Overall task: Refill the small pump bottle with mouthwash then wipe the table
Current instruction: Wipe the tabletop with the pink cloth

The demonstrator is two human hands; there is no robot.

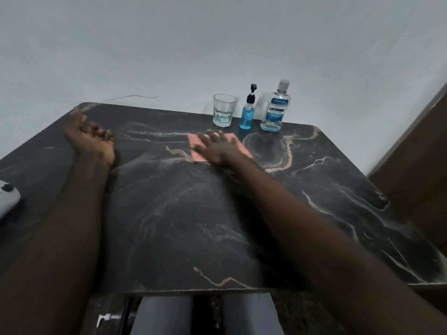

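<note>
A small pump bottle [247, 111] with blue liquid and a black pump stands at the table's far edge. To its right is a clear mouthwash bottle [275, 108], capped, with a little blue liquid at the bottom. A pink cloth [238, 144] lies flat on the dark marble table [183, 213] in front of them. My right hand [215, 147] presses flat on the cloth, fingers spread and slightly blurred. My left hand [88, 135] rests on the table at the far left, palm up, fingers loosely curled, holding nothing.
An empty drinking glass [224, 110] stands left of the pump bottle. A grey device [7, 197] lies at the table's left edge. A brown wooden panel [416, 165] flanks the right side. A white wall is behind. My knees [208, 315] are under the front edge.
</note>
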